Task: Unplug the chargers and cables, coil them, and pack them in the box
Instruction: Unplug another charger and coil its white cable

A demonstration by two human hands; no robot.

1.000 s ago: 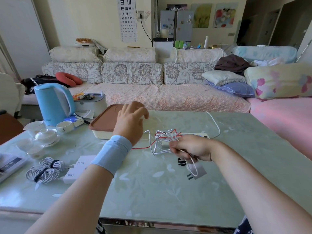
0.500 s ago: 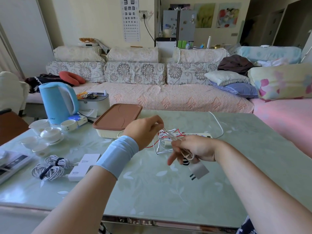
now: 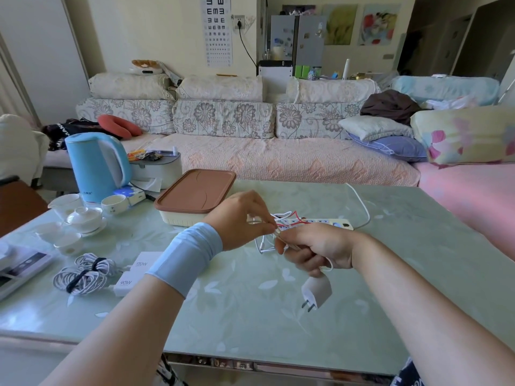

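My right hand (image 3: 320, 247) grips a thin white cable over the table, and a white charger plug (image 3: 317, 291) dangles from it just below the fist. My left hand (image 3: 239, 218), with a blue wristband, pinches the same white cable (image 3: 262, 245) close to the right hand's fingers. Behind both hands lies a white power strip (image 3: 328, 222) with red and white wires tangled on it. The cream box with a brown lid (image 3: 195, 195) stands shut just behind the left hand. A coiled grey-white cable (image 3: 83, 275) tied with a black strap lies at the left beside two white chargers (image 3: 133, 274).
A blue kettle (image 3: 96, 165), white teacups (image 3: 80, 218) and a grey bin (image 3: 158, 168) crowd the table's far left. A tablet (image 3: 19, 267) lies at the left edge. The power strip's white cord (image 3: 362, 204) runs back toward the sofa. The glass table's front edge (image 3: 250, 355) is near me.
My left hand came down from above the box to the right hand and took hold of the cable. The right hand lifted, so the charger plug now hangs off the table.
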